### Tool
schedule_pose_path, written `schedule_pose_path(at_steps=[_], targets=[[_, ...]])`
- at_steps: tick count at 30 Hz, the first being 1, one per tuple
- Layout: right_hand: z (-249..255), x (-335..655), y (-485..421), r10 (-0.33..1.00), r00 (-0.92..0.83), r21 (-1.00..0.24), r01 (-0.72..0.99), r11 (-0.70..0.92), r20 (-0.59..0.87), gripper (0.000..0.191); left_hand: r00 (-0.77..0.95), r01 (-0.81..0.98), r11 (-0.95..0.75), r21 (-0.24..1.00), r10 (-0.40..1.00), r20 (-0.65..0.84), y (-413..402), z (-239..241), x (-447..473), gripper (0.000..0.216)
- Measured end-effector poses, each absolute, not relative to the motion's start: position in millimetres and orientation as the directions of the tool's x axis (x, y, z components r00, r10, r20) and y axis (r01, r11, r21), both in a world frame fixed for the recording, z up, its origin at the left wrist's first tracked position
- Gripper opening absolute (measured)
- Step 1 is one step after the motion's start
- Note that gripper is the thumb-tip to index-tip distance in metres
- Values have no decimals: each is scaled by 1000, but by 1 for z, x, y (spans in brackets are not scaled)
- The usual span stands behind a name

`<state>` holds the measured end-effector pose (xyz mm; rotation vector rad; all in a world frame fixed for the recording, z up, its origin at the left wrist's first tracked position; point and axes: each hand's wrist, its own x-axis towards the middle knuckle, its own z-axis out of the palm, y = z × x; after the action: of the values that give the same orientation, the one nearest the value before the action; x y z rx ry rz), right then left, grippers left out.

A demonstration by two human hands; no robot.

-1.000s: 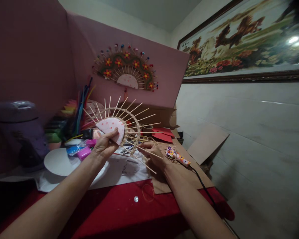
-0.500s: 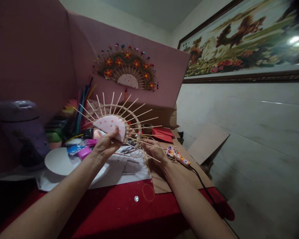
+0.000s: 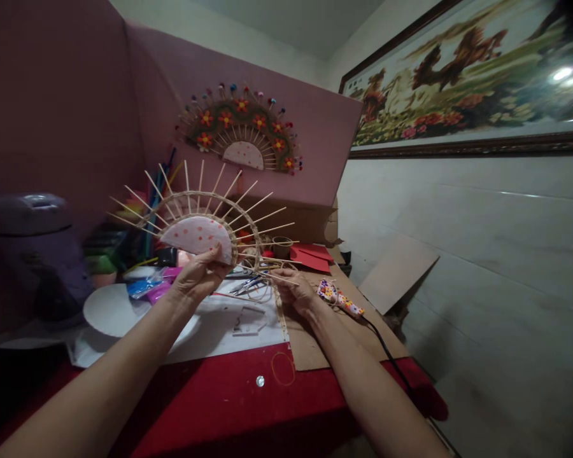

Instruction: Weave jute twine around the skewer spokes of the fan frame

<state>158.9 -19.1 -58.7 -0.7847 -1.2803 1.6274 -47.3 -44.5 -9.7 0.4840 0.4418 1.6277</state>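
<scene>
Head view, fan [image 3: 198, 232]: paper half-disc with thin sticks [image 3: 262, 213] raying out and cord woven between them, held upright just above the left hand.
Left hand [image 3: 195, 280]: pinched on the half-disc's lower edge.
Right hand [image 3: 296, 291]: fingers curled at the lowest sticks; whether they grip, I cannot tell.
Handling: probably light, springy and fragile; the stiff half-disc is the safest place to hold it.
Beside right hand: glue gun [image 3: 340, 299] on the table [image 3: 267, 394].
</scene>
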Motion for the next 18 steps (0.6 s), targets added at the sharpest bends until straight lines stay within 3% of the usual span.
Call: schedule_pose_path(at_steps=[7, 12, 15, 18], targets=[[-62, 165, -8, 946, -324, -966, -243, -91, -7, 29, -75, -782, -120, 611, 992, 99, -44, -8, -54, 20], [-66, 165, -3, 975, -221, -979, -199, -39, 6, 22, -108, -794, -156, 587, 987, 116, -43, -9, -54, 28], [-69, 163, 1, 992, -76, -991, -90, 94, 101, 23, -132, -794, -183, 580, 983, 129, -43, -11, -54, 37], [-73, 161, 4, 953, 18, -948, 111, 299, 303, 20, -140, -795, -195, 574, 980, 139, -41, -14, -54, 40]])
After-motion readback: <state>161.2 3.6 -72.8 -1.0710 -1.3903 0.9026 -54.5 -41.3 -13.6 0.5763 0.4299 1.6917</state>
